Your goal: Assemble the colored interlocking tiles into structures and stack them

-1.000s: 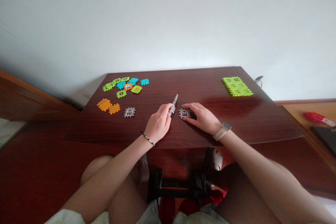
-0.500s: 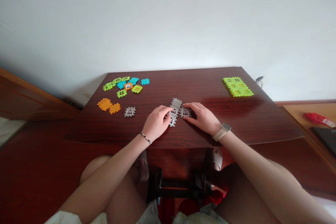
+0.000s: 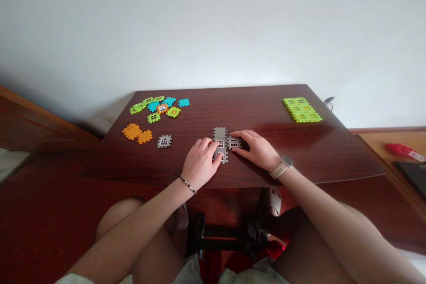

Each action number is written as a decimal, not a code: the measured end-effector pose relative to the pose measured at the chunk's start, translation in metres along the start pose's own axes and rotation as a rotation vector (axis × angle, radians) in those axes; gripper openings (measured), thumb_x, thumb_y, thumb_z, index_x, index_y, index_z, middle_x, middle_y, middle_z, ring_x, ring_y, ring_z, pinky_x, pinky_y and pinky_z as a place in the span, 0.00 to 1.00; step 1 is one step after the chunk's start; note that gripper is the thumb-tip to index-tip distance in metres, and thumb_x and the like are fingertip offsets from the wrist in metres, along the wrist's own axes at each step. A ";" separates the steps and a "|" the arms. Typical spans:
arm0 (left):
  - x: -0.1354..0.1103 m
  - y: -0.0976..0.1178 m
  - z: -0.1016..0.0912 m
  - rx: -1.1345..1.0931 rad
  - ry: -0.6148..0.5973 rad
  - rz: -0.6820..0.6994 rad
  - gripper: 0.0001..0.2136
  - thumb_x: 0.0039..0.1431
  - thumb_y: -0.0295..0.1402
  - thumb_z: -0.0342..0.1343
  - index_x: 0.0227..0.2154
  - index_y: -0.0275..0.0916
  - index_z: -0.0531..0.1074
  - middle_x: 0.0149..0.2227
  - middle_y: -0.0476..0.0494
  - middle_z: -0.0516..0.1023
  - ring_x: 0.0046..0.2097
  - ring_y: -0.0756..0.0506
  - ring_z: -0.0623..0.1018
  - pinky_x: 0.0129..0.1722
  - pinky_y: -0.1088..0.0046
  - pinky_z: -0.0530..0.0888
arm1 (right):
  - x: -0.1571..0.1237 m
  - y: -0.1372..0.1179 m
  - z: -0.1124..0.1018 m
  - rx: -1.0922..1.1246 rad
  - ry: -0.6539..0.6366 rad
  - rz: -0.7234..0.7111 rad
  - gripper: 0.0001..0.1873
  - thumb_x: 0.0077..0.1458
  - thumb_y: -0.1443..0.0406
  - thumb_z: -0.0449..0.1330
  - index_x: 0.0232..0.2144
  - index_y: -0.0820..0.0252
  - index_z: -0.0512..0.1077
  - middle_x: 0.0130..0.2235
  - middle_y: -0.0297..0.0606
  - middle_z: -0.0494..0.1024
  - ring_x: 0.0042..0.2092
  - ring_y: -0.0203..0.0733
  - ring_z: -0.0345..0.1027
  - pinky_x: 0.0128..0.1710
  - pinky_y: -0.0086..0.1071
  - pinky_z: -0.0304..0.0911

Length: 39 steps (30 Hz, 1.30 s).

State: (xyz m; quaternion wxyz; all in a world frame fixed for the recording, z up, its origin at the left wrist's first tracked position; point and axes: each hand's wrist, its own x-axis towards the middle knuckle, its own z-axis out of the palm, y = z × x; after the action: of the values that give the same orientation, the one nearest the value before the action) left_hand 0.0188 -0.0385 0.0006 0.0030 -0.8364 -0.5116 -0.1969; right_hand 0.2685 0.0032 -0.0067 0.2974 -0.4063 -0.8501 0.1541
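Grey plastic tile strip (image 3: 219, 133) flat on the counter (image 3: 316, 155), left hand (image 3: 200, 161) cupped over it and pressing down, right hand (image 3: 257, 150) open with fingertips on a separate grey tile (image 3: 234, 143) just beside; uneven pressure could skew the interlocking notches.

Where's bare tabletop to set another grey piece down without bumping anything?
The table is bare between the right hand and the lime-green panel, and along the far side from that panel to the pile of green and teal tiles. It is crowded at that pile and around the grey tiles between the hands, under the left hand.
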 end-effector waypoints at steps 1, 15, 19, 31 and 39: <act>0.000 -0.001 0.000 -0.006 0.000 0.007 0.10 0.72 0.35 0.60 0.52 0.39 0.78 0.48 0.38 0.78 0.51 0.35 0.77 0.54 0.52 0.80 | 0.000 0.000 0.000 0.001 -0.003 -0.012 0.19 0.68 0.61 0.67 0.58 0.53 0.75 0.55 0.45 0.83 0.56 0.57 0.77 0.59 0.53 0.73; 0.001 -0.021 0.009 -0.211 0.002 0.194 0.11 0.76 0.33 0.55 0.56 0.41 0.76 0.62 0.38 0.79 0.62 0.38 0.80 0.64 0.52 0.77 | 0.000 0.002 0.001 0.033 -0.003 -0.065 0.12 0.68 0.60 0.67 0.52 0.53 0.81 0.56 0.45 0.84 0.57 0.55 0.78 0.60 0.53 0.74; 0.005 -0.020 0.008 -0.207 -0.027 0.170 0.10 0.73 0.33 0.61 0.54 0.41 0.76 0.60 0.38 0.81 0.62 0.37 0.80 0.63 0.51 0.77 | -0.001 0.005 0.000 0.024 -0.015 -0.063 0.10 0.68 0.60 0.66 0.49 0.52 0.83 0.56 0.45 0.83 0.57 0.55 0.78 0.60 0.53 0.75; 0.016 -0.028 0.012 -0.296 0.011 0.147 0.12 0.69 0.35 0.66 0.53 0.43 0.79 0.52 0.40 0.83 0.55 0.38 0.80 0.60 0.55 0.78 | -0.001 0.008 0.002 -0.007 -0.036 -0.073 0.12 0.69 0.61 0.65 0.51 0.49 0.85 0.57 0.45 0.83 0.57 0.55 0.78 0.61 0.53 0.75; 0.019 -0.029 0.015 -0.249 0.012 0.182 0.10 0.70 0.37 0.65 0.51 0.42 0.81 0.50 0.41 0.83 0.53 0.38 0.80 0.58 0.55 0.79 | -0.002 0.009 0.003 -0.022 -0.020 -0.087 0.11 0.70 0.61 0.65 0.51 0.48 0.85 0.57 0.43 0.83 0.57 0.54 0.78 0.61 0.53 0.75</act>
State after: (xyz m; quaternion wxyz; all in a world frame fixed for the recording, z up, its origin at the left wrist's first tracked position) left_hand 0.0059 -0.0055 -0.0130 -0.0799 -0.8720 -0.4050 -0.2629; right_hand 0.2723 0.0074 -0.0143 0.2907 -0.3709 -0.8715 0.1358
